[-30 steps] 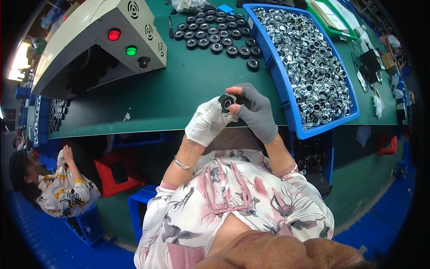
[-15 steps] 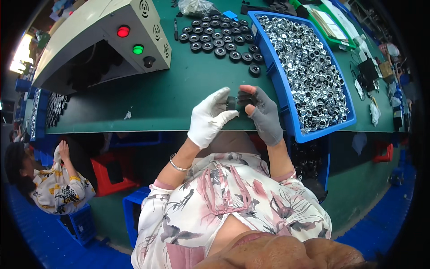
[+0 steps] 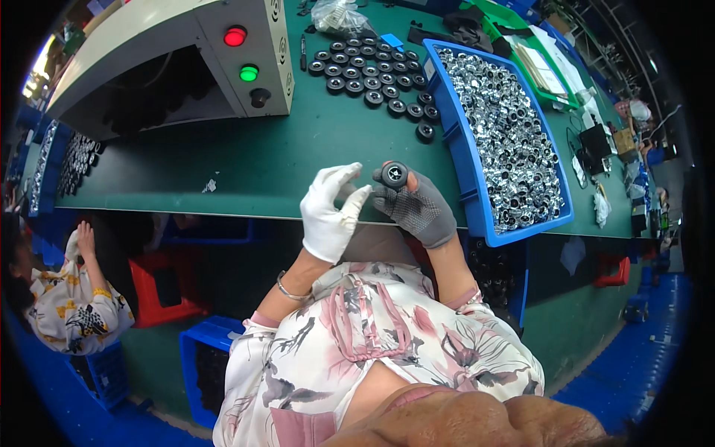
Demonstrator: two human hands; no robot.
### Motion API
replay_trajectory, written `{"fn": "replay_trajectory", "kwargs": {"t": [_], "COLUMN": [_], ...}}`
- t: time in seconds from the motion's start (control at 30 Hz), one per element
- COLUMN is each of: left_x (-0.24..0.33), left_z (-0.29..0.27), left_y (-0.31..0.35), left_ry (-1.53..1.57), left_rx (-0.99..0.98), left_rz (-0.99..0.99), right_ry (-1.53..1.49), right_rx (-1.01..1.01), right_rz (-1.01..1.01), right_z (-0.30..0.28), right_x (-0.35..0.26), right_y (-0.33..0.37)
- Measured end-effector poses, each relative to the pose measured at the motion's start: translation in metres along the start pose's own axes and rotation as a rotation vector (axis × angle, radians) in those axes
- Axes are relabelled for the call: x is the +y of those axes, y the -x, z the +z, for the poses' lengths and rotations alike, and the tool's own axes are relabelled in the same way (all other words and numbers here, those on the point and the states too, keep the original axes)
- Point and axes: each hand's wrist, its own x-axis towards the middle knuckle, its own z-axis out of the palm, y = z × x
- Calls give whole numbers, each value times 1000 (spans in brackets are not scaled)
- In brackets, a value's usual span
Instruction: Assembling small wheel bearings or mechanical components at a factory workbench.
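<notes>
My right hand (image 3: 419, 212), in a grey glove with bare fingertips, grips a small black toy wheel (image 3: 395, 175) whose silver spoked hub faces up. Just left of it is my left hand (image 3: 330, 212) in a white glove, its fingers apart and curved, with nothing between them. Both hands are above the near edge of the green table (image 3: 261, 167). Farther back, several similar black wheels (image 3: 372, 82) lie in loose rows. To the right of my hands stands a blue bin (image 3: 477, 197) full of shiny silver hub pieces (image 3: 514, 141).
A beige machine (image 3: 171, 59) with red and green buttons and a dark opening stands at the left. A pen (image 3: 303, 52), a plastic bag (image 3: 339, 16) and a green tray (image 3: 555, 97) lie toward the back. Another person (image 3: 78, 298) sits at the far left.
The wheel has passed from between both hands into my right hand, which has turned to show its hub. My left hand has let go and drawn slightly left.
</notes>
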Motion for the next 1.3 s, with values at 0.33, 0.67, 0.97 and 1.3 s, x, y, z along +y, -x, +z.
{"fn": "replay_trajectory", "kwargs": {"t": [0.33,0.67,0.97,1.3], "left_x": [-6,6,12,40], "left_z": [-5,14,17,4], "left_y": [-16,-5,24,47], "left_ry": [38,504,310,535], "left_rx": [-182,-221,-130,-172], "left_rz": [70,-611,-187,-436], "right_ry": [277,945,1018,358], "right_rx": [68,345,243,-25], "right_rz": [-31,-528,-556,-159], "right_z": [14,20,16,15], "right_x": [9,21,21,10], "right_y": [-9,-5,12,65]}}
